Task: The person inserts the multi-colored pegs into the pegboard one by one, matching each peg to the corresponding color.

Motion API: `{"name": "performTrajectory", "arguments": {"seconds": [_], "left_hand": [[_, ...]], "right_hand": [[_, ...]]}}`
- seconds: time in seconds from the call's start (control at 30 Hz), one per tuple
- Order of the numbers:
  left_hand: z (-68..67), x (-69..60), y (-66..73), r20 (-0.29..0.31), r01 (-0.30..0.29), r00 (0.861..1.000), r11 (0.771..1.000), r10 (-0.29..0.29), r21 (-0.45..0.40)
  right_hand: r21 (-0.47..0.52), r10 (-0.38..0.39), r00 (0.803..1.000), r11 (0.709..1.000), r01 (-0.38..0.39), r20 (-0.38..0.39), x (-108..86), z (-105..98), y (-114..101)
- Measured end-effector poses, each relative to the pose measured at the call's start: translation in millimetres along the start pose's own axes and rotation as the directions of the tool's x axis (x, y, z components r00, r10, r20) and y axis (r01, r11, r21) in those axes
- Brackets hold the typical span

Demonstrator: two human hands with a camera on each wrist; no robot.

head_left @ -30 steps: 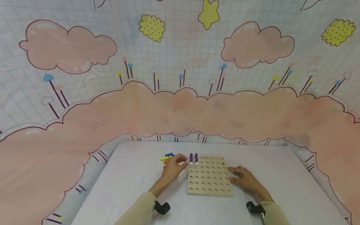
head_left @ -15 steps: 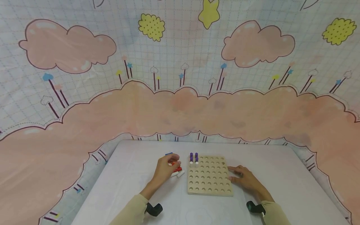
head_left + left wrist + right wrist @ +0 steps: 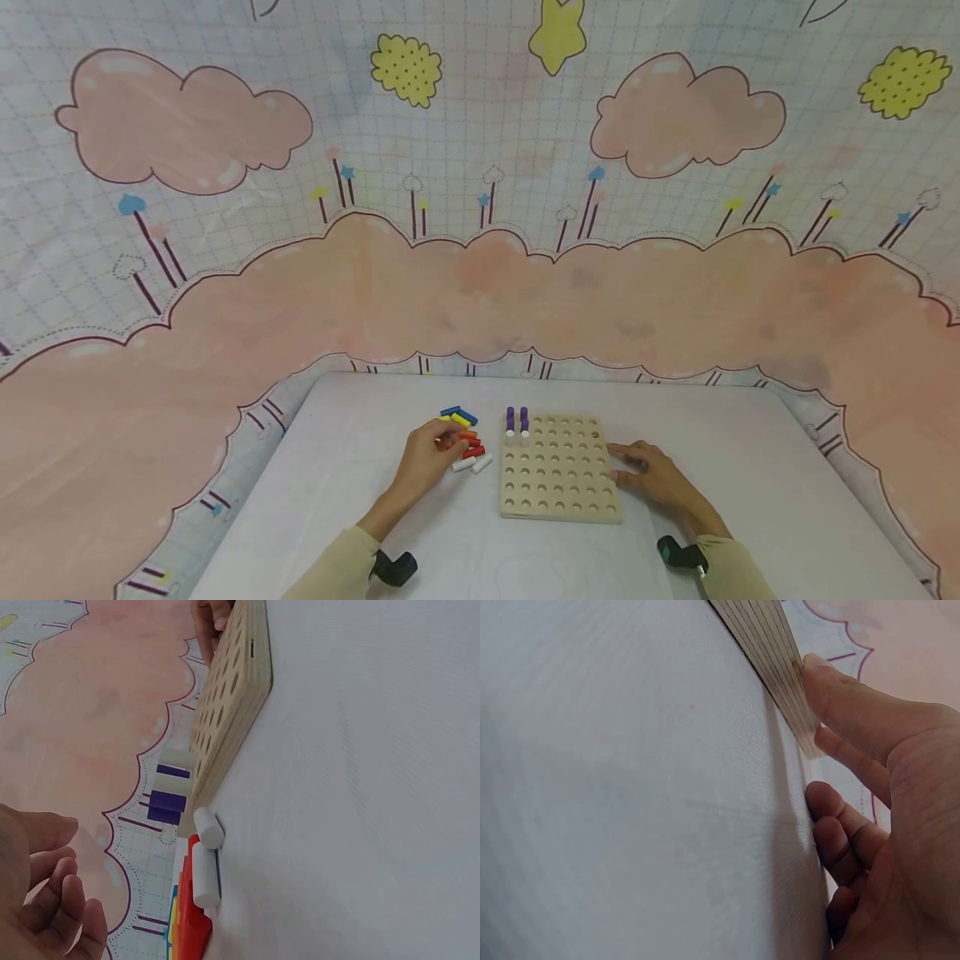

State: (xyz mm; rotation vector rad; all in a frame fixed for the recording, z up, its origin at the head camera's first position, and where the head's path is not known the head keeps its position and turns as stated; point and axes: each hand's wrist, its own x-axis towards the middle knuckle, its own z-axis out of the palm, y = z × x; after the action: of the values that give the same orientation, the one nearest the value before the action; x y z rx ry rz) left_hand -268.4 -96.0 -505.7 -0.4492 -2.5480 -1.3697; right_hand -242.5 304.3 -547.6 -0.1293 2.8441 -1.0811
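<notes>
A square wooden pegboard (image 3: 562, 468) with rows of round holes lies on the white table. Two purple pegs (image 3: 517, 416) and two white pegs (image 3: 517, 435) stand upright in its back left corner. My left hand (image 3: 423, 457) hovers by the loose pegs left of the board; the left wrist view shows its fingers loosely bent, holding nothing. Among those lie red pegs (image 3: 474, 452), white pegs (image 3: 205, 874), yellow pegs (image 3: 461, 421) and blue pegs (image 3: 467, 416). At the board's right edge, my right hand (image 3: 655, 477) touches the side with thumb and a fingertip.
The white tabletop (image 3: 337, 433) spreads around the board on every side. Behind it hangs a printed cloth (image 3: 480, 292) with clouds and stars. A dark wrist camera (image 3: 395, 568) sits on the left wrist, another camera (image 3: 681, 554) on the right.
My left hand has drawn back from the board's left edge, moving left over the loose pegs and uncovering more of them. My right hand and the board have stayed in place.
</notes>
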Motion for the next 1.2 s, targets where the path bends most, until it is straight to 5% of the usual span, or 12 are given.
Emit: {"name": "performTrajectory", "arguments": {"seconds": [0.13,0.53,1.2], "left_hand": [[-1.1,-2.8,-4.7,0.033,0.063,0.997,0.998,-0.064,0.016],[5.1,-8.2,-20.1,0.071,0.133,0.988,0.990,-0.136,0.042],[21.9,-12.7,-27.8,0.087,0.160,0.981,0.977,-0.172,0.138]], "right_hand": [[-0.009,-0.004,1.000,1.000,0.004,0.001,-0.6,-0.2,-0.3],[-0.001,-0.004,1.000,1.000,0.004,-0.001,-1.4,-0.7,-0.5],[-0.031,-0.038,0.999,0.999,0.037,-0.013,1.5,0.5,4.5]]}}
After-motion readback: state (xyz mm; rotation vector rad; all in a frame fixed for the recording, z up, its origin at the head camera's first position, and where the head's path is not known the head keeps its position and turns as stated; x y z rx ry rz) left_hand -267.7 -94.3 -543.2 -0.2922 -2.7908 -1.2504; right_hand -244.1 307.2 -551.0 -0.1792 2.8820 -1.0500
